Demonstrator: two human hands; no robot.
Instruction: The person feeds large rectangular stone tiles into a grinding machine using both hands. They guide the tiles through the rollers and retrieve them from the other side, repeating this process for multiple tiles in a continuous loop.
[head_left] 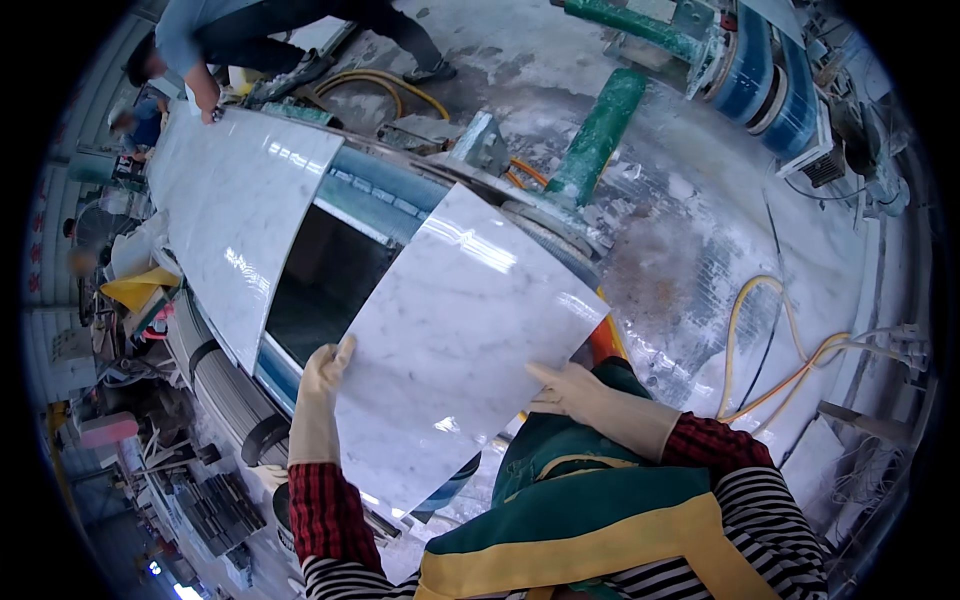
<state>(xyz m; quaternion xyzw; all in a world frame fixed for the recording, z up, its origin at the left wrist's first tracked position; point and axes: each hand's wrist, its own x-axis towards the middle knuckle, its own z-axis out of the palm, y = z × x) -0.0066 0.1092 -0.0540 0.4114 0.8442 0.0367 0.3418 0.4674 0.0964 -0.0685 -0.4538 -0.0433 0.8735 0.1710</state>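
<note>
Head view: left hand and right hand grasp the nearer marbled slab, some fingers hidden.

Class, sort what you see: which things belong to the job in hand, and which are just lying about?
In the job:
glossy white, grey-veined, stone-like slab
cream-gloved left hand, touching it
cream-gloved right hand, touching it
similar white marbled slab beyond, probably

Apparently lying about:
looped yellow flexible hose, right
pink rectangular block, far left, material unclear
</note>
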